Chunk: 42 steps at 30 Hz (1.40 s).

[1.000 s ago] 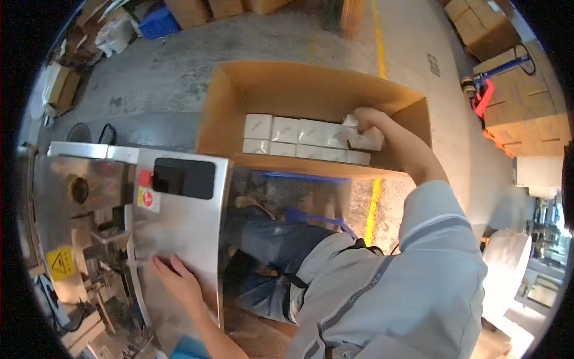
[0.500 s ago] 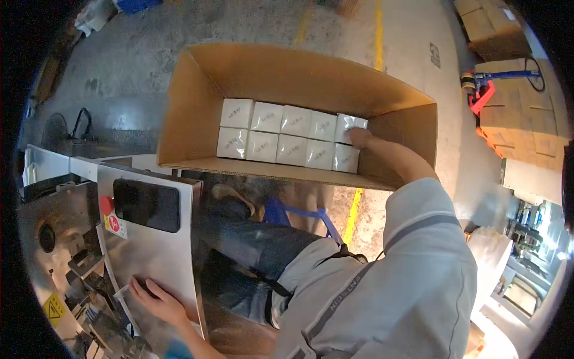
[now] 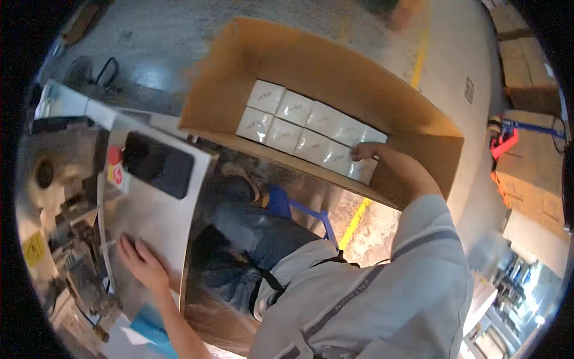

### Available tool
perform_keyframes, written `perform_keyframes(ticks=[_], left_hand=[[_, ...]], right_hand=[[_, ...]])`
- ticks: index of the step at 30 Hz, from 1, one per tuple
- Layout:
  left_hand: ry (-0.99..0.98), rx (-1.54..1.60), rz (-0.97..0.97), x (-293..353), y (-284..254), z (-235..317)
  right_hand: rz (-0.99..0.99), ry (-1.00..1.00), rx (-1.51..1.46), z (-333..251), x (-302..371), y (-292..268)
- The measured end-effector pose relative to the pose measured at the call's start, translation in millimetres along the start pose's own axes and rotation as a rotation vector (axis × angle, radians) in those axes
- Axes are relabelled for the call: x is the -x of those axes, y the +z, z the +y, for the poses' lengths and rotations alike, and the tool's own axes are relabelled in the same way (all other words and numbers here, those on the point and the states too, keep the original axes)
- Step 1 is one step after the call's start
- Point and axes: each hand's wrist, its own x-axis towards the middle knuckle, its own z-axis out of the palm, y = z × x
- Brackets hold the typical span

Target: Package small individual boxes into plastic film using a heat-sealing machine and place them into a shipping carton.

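Note:
Inside a cardboard carton (image 3: 412, 110), several small white boxes (image 3: 320, 122) stand packed in two rows. My right hand (image 3: 372, 151) reaches into the carton's right end, its fingers curled together against the tops of the last boxes. I see nothing held in it; part of the box under the fingers is hidden. My left hand (image 3: 143, 263) lies flat, fingers a little apart, on a metal machine panel (image 3: 158, 218). Further up that panel rests a black phone-like slab (image 3: 160, 164), beside a red push button (image 3: 114, 155).
Machine parts (image 3: 78, 233) fill the left side, near a yellow warning label (image 3: 34, 249). A blue frame (image 3: 308, 209) stands below the carton. At the far right are stacked cartons (image 3: 532, 173) with a blue and red tape dispenser (image 3: 508, 133).
The view has turned, tilting the carton clockwise. My right hand has shifted from the far row's end box toward the near row. The left hand stays on the panel.

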Motion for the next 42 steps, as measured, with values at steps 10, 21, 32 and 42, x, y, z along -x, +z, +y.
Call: perform_keyframes(ticks=[10, 21, 32, 42], left_hand=[[-0.096, 0.149, 0.166, 7, 17, 23], [-0.026, 0.9, -0.371, 78, -128, -23], [-1.119, 1.161, 0.7, 424, -209, -377], [-0.966, 0.544, 0.652, 361, -155, -396]], right_hand=[[0.325, -0.767, -0.76, -312, 222, -158], [0.917, -0.604, -0.111, -405, 234, -125], [1.02, -0.579, 0.11, -412, 235, -120], [1.033, -0.635, 0.019, -426, 245, -123]])
